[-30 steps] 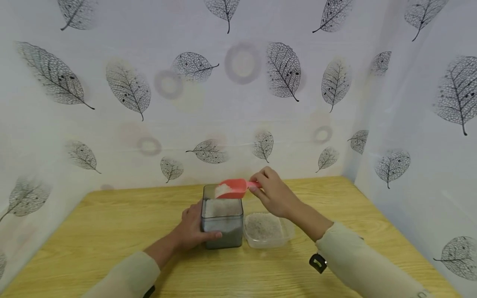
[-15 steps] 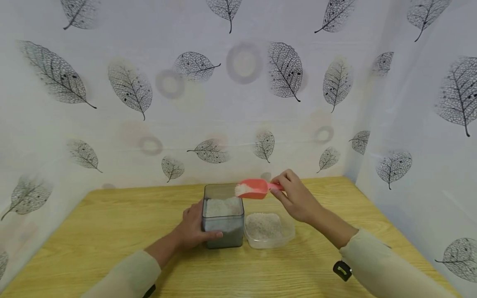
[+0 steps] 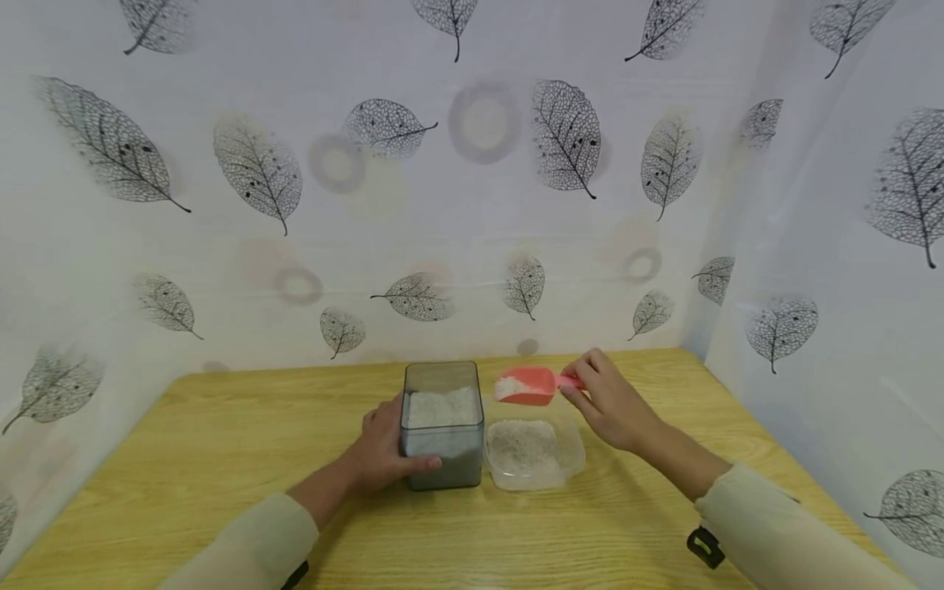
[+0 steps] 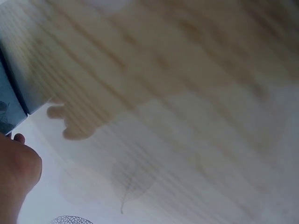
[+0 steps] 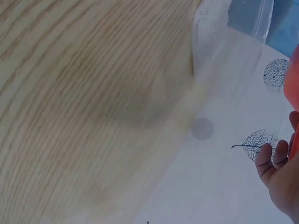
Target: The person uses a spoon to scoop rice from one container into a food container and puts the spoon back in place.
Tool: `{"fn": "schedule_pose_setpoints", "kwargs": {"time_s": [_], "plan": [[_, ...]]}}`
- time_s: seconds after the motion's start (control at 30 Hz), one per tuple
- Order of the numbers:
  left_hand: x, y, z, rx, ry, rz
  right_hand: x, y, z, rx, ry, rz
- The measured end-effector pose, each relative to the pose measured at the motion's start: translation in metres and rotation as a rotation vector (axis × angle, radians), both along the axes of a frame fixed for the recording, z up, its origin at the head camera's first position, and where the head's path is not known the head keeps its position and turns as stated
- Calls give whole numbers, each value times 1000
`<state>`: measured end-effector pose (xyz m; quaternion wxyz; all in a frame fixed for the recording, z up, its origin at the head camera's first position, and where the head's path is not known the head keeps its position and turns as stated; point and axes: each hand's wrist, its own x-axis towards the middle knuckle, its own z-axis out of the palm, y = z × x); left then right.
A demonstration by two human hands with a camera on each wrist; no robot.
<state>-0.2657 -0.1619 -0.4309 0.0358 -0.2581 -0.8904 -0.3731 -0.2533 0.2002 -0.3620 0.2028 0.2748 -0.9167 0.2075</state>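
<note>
A tall grey see-through container (image 3: 442, 469) holds white grains that look like rice (image 3: 442, 408). My left hand (image 3: 378, 451) grips its left side, thumb across the front face. In the left wrist view only part of that hand (image 4: 18, 168) and a corner of the container (image 4: 11, 98) show. My right hand (image 3: 618, 407) pinches the handle of a pink scoop (image 3: 537, 385), held level with white grains in its bowl. The scoop hangs over the back of a low clear plastic tub (image 3: 574, 459), which also holds rice. In the right wrist view the scoop (image 5: 292, 84) is mostly cut off.
Both containers stand side by side on a wood-grain table (image 3: 243, 442). A pale curtain (image 3: 472, 213) with leaf prints rises behind the table and along both sides.
My right hand has carried the scoop rightward, from over the grey container to over the clear tub, with grains still in it. My left hand has stayed on the grey container.
</note>
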Motion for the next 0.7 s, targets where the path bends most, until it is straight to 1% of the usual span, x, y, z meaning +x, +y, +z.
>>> {"fn": "schedule_pose_setpoints", "kwargs": {"time_s": [0.1, 0.3, 0.47, 0.6, 0.7], "plan": [[-1, 0, -1, -1, -2, 1, -2, 4, -5, 31, 6, 0], [-2, -1, -2, -2, -3, 2, -4, 5, -12, 104, -17, 21], [-3, -1, -3, -8, -8, 2, -4, 2, -13, 138, -19, 43], [-3, -2, -4, -5, -15, -2, -5, -1, -12, 155, -38, 44], [-4, -2, -4, -4, -11, -2, -5, -3, -12, 174, -31, 39]]}}
